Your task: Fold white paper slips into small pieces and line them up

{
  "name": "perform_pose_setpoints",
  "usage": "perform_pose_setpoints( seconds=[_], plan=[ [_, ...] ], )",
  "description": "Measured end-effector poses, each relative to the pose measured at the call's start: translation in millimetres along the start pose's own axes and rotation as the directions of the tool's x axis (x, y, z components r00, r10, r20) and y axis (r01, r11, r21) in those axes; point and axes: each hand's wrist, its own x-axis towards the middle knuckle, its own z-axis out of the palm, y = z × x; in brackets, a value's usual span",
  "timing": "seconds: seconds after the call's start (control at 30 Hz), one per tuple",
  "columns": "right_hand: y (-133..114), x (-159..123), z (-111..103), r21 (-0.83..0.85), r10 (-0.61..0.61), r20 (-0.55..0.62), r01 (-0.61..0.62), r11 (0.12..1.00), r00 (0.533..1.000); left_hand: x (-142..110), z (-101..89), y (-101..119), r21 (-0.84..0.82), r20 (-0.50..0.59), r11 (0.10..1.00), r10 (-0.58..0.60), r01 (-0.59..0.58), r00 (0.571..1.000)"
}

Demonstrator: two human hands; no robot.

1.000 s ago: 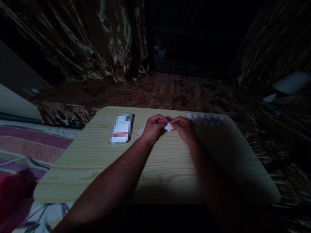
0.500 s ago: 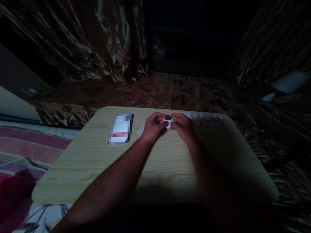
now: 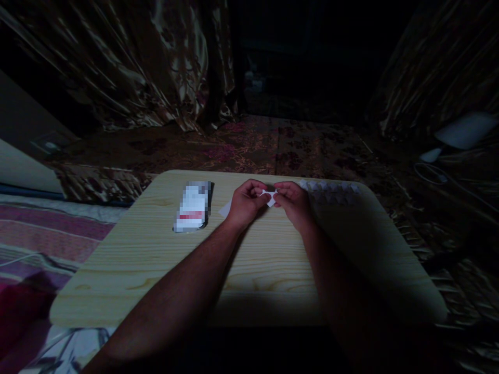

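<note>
Between my two hands is a small folded piece of white paper (image 3: pixel 271 199), held just over the far half of the wooden table. My left hand (image 3: pixel 247 201) pinches its left side with thumb and fingers. On the other side, my right hand (image 3: pixel 293 201) grips the right edge in the same way. Beside my left wrist lies a flat white paper sheet (image 3: pixel 225 210), partly hidden by the hand. Several small folded white paper pieces (image 3: pixel 331 192) stand in rows at the table's far right, past my right hand.
A phone-like flat object (image 3: pixel 192 206), its surface blurred out, lies on the light wooden table (image 3: pixel 136 259) at the left. A striped bed cover (image 3: pixel 47 228) borders the left side. At the right stands a lamp (image 3: pixel 463 131) with a cable. Patterned curtains (image 3: pixel 175 62) hang behind.
Both hands stay almost in place on the paper. My right fingers have shifted slightly against its right edge.
</note>
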Motion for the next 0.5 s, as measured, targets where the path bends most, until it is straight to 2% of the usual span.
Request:
perform_pose_setpoints(
  seconds=[0.23, 0.5],
  plan=[
    [0.3, -0.5, -1.3, -0.043, -0.056, 0.006, 0.056, 0.998, 0.998, 0.0, -1.0, 0.2, -0.014, 0.023, 1.0, -0.007, 0.007, 1.0],
    [-0.1, -0.2, -1.9, -0.041, -0.025, -0.003, 0.025, 0.999, 1.0, -0.3, -0.3, 1.3, -0.004, 0.017, 1.0, -0.015, 0.015, 1.0]
  ],
)
